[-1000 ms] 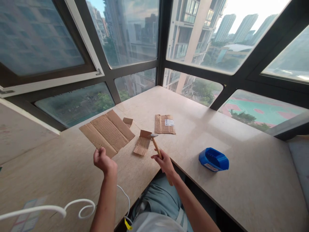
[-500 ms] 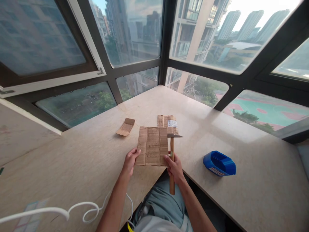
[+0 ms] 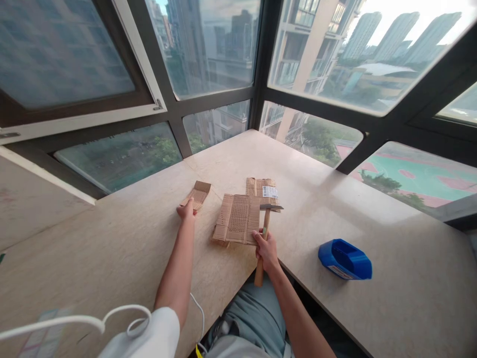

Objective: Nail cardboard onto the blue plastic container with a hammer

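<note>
My left hand (image 3: 186, 209) is at the near edge of a small folded cardboard piece (image 3: 199, 194), with a finger on top of it and the others at its edge. My right hand (image 3: 267, 250) is closed round the wooden handle of a hammer (image 3: 267, 219), its metal head pointing away from me. The same hand pinches the right edge of a larger creased cardboard sheet (image 3: 238, 219), covered with rows of small dents. Behind the hammer head lies another dented cardboard piece (image 3: 257, 187) with a white printed label, partly covered.
A blue plastic container (image 3: 345, 259) stands on the right side of the stone-like countertop (image 3: 298, 199). A white cable (image 3: 55, 323) loops across the lower left. Windows (image 3: 219, 54) border the far sides. The counter's front edge runs by my legs.
My left hand has let go of the large cardboard sheet and reached forward to the small folded piece. My right hand keeps the hammer and sheet, now slightly farther forward and tilted.
</note>
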Motion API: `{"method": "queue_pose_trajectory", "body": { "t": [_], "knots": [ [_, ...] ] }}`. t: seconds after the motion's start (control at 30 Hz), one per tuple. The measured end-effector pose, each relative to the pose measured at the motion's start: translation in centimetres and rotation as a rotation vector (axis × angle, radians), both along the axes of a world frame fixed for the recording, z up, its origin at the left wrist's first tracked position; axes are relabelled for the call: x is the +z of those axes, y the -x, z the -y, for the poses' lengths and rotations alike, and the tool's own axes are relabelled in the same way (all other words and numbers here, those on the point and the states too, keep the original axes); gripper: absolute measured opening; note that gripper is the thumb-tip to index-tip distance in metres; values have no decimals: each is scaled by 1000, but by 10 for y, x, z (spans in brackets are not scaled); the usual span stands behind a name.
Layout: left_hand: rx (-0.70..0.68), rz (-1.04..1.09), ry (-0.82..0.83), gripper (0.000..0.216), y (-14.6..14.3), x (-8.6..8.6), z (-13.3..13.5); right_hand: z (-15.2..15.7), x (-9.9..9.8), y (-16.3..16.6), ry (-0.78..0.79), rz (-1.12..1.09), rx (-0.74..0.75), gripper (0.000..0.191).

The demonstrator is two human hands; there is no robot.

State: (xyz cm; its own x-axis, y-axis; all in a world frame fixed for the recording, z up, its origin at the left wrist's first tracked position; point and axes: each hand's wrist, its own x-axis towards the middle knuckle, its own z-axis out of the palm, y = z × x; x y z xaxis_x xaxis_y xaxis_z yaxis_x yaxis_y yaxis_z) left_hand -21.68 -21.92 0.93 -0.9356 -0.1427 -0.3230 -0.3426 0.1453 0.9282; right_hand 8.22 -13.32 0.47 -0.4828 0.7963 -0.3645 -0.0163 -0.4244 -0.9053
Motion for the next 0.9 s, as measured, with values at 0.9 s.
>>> {"method": "queue_pose_trajectory", "body": {
  "t": [0.9],
  "knots": [
    [-935,421,-550,38,-323,72,-37,-36,73,-152,-96,-97,-330,47]
  ]
}}
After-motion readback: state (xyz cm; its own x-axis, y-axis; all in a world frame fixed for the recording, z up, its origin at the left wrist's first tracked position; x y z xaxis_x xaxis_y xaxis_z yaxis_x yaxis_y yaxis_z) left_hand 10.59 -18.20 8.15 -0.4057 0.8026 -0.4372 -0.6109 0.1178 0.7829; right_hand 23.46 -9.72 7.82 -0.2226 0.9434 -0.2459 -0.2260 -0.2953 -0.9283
